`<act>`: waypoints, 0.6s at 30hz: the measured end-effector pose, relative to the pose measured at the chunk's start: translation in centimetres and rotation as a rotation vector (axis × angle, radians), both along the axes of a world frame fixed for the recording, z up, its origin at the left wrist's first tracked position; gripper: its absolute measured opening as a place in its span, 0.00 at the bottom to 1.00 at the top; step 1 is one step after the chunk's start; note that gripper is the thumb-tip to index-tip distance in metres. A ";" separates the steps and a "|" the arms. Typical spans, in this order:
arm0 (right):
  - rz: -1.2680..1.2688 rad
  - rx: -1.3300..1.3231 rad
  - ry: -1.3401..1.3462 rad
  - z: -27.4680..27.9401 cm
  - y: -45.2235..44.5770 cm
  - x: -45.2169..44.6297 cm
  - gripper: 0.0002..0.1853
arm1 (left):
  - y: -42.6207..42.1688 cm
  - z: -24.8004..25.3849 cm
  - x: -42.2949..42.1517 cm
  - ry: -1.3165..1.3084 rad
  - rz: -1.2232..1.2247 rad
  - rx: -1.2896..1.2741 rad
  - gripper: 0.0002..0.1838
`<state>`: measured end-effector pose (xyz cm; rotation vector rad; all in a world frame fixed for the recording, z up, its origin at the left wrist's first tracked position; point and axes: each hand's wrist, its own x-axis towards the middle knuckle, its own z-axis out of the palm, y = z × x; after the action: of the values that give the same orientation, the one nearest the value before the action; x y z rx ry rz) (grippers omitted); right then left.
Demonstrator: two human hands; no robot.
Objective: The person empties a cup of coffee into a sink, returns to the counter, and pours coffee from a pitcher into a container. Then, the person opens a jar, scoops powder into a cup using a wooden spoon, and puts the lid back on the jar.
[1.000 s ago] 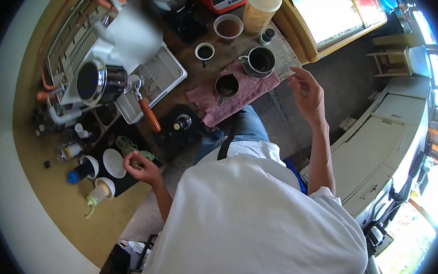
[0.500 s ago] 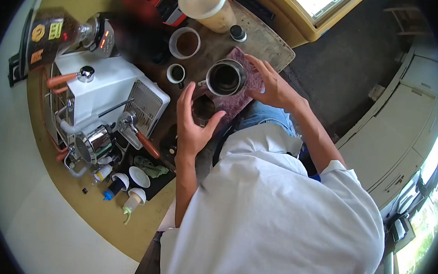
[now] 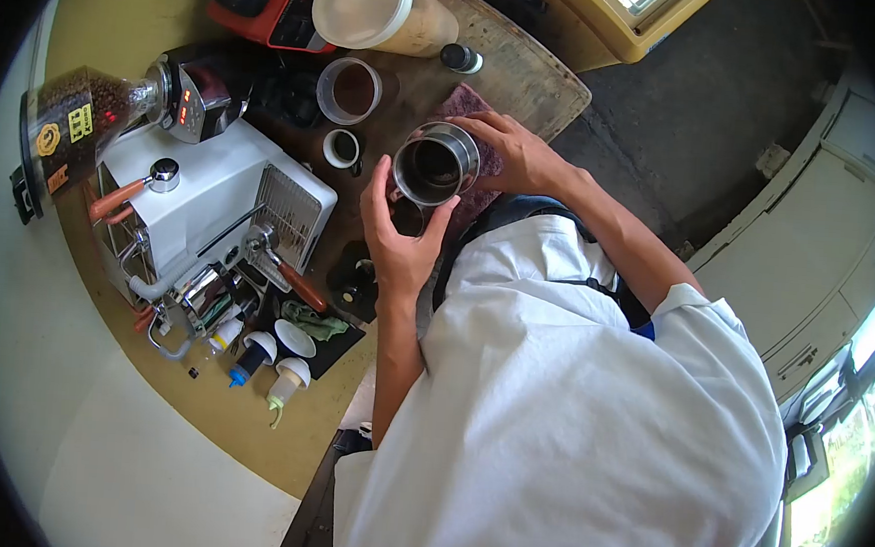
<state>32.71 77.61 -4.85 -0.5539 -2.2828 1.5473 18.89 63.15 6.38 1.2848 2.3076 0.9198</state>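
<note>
A steel pitcher (image 3: 434,165) with a dark inside is between my two hands, over a pinkish towel (image 3: 465,102). My right hand (image 3: 513,156) has its fingers around the pitcher's far right side. On the other side my left hand (image 3: 401,241) has thumb and fingers curved against the pitcher's lower left wall. A second metal cup (image 3: 407,216) shows partly beneath, beside my left thumb. To the left stand a small white cup (image 3: 342,148) of dark liquid and a clear tub (image 3: 350,91) of brown contents.
A white espresso machine (image 3: 203,179) with wooden-handled portafilters stands left, a grinder (image 3: 200,94) with beans behind it. A red appliance (image 3: 273,8), a large lidded container (image 3: 373,11) and a small black-capped bottle (image 3: 461,58) stand at the back. Squeeze bottles (image 3: 287,380) lie on the lower left counter.
Both hands have come together from far apart and closed around the pitcher. The pitcher has shifted slightly left in view. The camera view has also turned.
</note>
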 end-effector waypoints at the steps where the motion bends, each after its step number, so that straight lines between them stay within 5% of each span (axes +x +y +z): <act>1: 0.000 -0.006 -0.001 0.0 0.1 0.0 0.44 | 0.1 0.0 0.2 0.015 0.004 -0.008 0.45; 12: 0.070 -0.085 -0.126 2.3 1.3 0.1 0.46 | -4.1 0.1 -1.0 0.049 0.094 -0.074 0.55; 18: 0.089 -0.080 -0.249 2.8 2.8 1.4 0.36 | -9.3 -1.4 -3.0 -0.097 0.202 -0.229 0.55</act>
<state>34.09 80.45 -2.10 -0.7108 -2.4662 1.7027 15.91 53.87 5.00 0.9087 2.4144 0.7339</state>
